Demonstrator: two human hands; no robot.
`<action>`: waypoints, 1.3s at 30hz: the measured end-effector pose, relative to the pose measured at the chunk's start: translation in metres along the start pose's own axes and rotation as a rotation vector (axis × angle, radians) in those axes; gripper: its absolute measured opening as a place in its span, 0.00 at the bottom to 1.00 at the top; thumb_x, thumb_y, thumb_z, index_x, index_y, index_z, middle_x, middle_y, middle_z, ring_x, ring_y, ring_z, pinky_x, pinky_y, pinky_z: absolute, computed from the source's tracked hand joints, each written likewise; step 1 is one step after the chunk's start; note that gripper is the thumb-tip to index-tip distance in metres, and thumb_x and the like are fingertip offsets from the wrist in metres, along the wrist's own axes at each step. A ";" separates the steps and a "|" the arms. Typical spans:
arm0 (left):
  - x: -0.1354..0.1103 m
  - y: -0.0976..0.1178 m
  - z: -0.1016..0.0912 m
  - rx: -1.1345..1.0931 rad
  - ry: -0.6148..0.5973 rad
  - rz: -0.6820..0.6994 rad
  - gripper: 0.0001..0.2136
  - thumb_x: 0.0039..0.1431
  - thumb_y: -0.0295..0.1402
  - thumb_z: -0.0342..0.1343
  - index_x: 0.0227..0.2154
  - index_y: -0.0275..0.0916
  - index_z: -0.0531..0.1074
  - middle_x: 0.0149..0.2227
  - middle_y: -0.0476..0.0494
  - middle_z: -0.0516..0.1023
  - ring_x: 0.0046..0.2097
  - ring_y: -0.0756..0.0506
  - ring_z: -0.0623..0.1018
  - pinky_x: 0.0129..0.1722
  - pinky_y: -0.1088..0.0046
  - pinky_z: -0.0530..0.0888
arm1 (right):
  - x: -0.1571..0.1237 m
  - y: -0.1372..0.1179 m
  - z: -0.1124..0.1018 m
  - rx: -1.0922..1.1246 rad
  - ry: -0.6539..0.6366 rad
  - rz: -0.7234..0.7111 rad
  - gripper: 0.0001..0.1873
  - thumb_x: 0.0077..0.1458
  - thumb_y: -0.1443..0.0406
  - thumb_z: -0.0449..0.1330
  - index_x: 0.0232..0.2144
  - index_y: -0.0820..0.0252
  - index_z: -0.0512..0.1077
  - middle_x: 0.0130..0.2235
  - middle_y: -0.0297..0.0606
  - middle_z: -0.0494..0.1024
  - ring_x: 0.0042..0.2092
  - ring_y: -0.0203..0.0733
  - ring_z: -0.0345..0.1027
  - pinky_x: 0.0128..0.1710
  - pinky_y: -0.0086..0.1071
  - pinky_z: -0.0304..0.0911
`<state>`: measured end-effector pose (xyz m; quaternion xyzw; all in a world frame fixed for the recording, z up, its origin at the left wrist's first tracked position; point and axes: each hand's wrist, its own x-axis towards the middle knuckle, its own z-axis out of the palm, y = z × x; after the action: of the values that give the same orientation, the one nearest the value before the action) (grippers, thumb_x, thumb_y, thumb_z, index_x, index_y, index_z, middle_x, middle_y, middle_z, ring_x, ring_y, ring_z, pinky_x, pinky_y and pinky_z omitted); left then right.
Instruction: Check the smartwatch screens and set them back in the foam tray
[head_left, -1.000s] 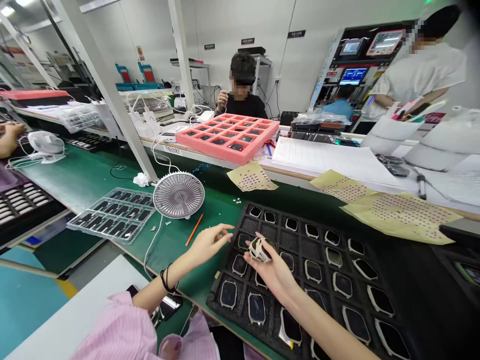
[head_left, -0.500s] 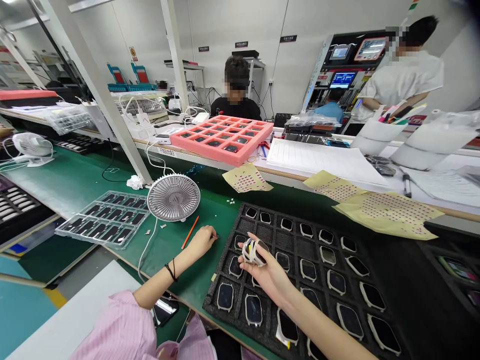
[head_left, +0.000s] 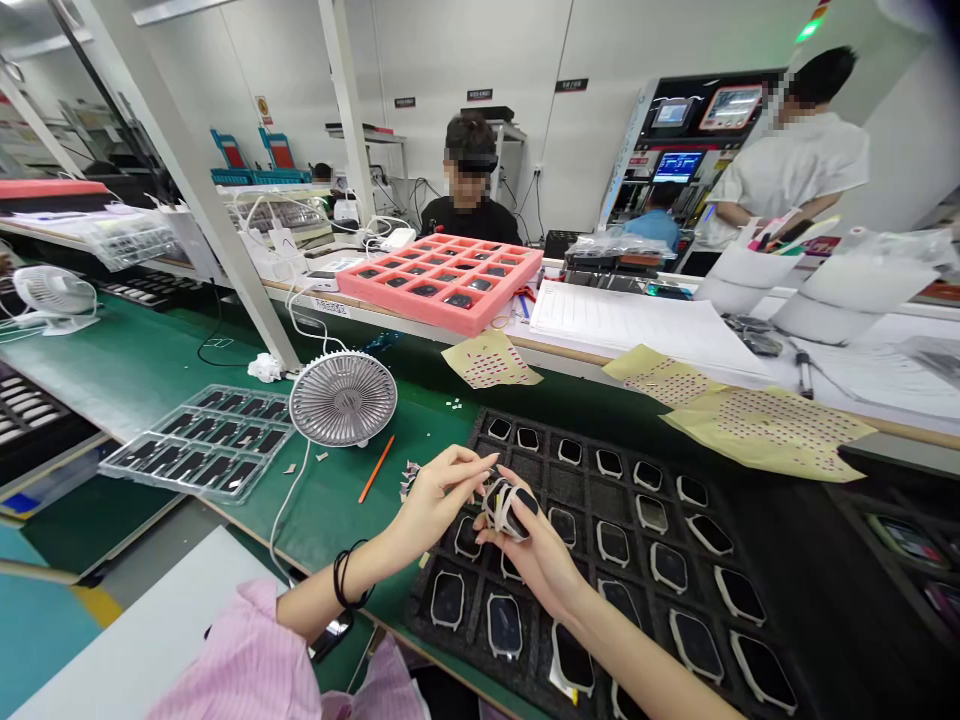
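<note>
My right hand [head_left: 536, 555] grips a smartwatch [head_left: 501, 508] with a pale case, held up on its side above the black foam tray [head_left: 551, 482]. It may be more than one case; the fingers cover part of it. My left hand [head_left: 442, 492] has come up against the watch's upper edge, its fingertips pinched together. Whatever sits in that pinch is too small to make out. Just left of this hand, a small heap of silvery bits [head_left: 409, 480] lies on the green bench. Several watches with dark screens, such as one watch [head_left: 505, 625], lie in the tray's pockets.
A white fan [head_left: 343, 398] and an orange stick [head_left: 376, 468] stand left of my hands. Beyond them lies a clear plastic tray [head_left: 202, 440] of black parts. A pink foam tray [head_left: 442, 280] rests on the shelf, with a person [head_left: 471, 190] seated behind it.
My left hand has left the bench and moved right and up to the watch, uncovering the silvery bits. The right hand keeps hold of the watch in about the same place.
</note>
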<state>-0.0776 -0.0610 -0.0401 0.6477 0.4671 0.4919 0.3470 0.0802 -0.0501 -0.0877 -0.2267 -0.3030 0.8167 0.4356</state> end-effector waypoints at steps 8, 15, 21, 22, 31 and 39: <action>0.004 -0.005 0.008 -0.127 -0.004 -0.141 0.07 0.53 0.32 0.60 0.32 0.35 0.80 0.31 0.43 0.79 0.34 0.47 0.77 0.36 0.73 0.73 | -0.002 0.005 -0.001 0.009 0.039 -0.010 0.28 0.56 0.57 0.60 0.58 0.46 0.61 0.37 0.35 0.77 0.35 0.43 0.73 0.37 0.40 0.68; 0.005 -0.006 0.011 -0.077 -0.034 -0.152 0.10 0.55 0.35 0.59 0.37 0.35 0.80 0.33 0.41 0.79 0.32 0.47 0.77 0.32 0.74 0.73 | -0.003 0.003 0.002 -0.039 0.030 -0.037 0.30 0.56 0.57 0.60 0.60 0.46 0.57 0.39 0.36 0.77 0.36 0.42 0.72 0.38 0.40 0.68; 0.006 -0.004 0.017 -0.131 0.005 -0.225 0.12 0.53 0.40 0.60 0.29 0.34 0.77 0.26 0.46 0.76 0.21 0.52 0.72 0.21 0.77 0.70 | -0.006 0.004 0.005 -0.095 0.114 -0.079 0.31 0.54 0.56 0.62 0.58 0.44 0.59 0.39 0.34 0.77 0.36 0.40 0.72 0.41 0.39 0.67; 0.006 -0.004 0.018 -0.110 -0.001 -0.215 0.12 0.53 0.40 0.60 0.29 0.34 0.77 0.26 0.46 0.75 0.21 0.52 0.72 0.21 0.77 0.70 | -0.006 0.005 0.005 -0.105 0.130 -0.082 0.30 0.53 0.56 0.63 0.57 0.44 0.60 0.40 0.33 0.77 0.36 0.40 0.72 0.42 0.39 0.67; 0.005 -0.007 0.035 -0.090 0.096 -0.135 0.12 0.53 0.40 0.60 0.28 0.35 0.79 0.27 0.46 0.73 0.22 0.53 0.70 0.19 0.79 0.67 | -0.004 0.011 0.004 -0.088 0.202 -0.142 0.26 0.54 0.57 0.62 0.55 0.43 0.63 0.51 0.35 0.72 0.51 0.44 0.66 0.44 0.37 0.67; 0.009 -0.018 0.055 -0.157 0.240 -0.087 0.09 0.54 0.37 0.60 0.28 0.36 0.79 0.28 0.46 0.73 0.29 0.50 0.74 0.26 0.77 0.71 | 0.001 0.011 0.003 0.021 0.246 -0.177 0.25 0.53 0.55 0.62 0.53 0.43 0.65 0.49 0.35 0.75 0.52 0.46 0.66 0.46 0.39 0.65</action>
<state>-0.0290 -0.0463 -0.0684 0.5342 0.4929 0.5853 0.3593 0.0714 -0.0553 -0.0936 -0.2930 -0.2573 0.7443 0.5421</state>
